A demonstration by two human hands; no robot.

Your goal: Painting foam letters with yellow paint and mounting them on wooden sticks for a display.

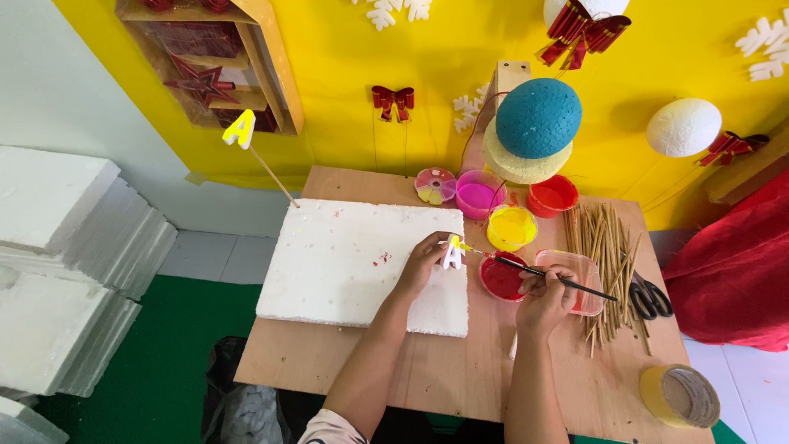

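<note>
My left hand [421,261] pinches a small white foam letter [452,253] above the right edge of a white foam board [345,259] lying on the wooden table [444,370]. In my right hand [544,298] is a thin black-handled paintbrush [526,268], its yellow tip touching the top of the letter. A round cup of red paint [500,278] sits just under the brush. The yellow paint cup [510,227] lies a little farther back.
Pink [479,193] and red [551,196] paint cups, a round palette [435,186], wooden skewers [604,247], scissors [649,296] and a tape roll [680,396] sit around. A yellow-painted letter on a stick [240,130] stands in the board's far corner. Foam slabs [57,263] are stacked on the left.
</note>
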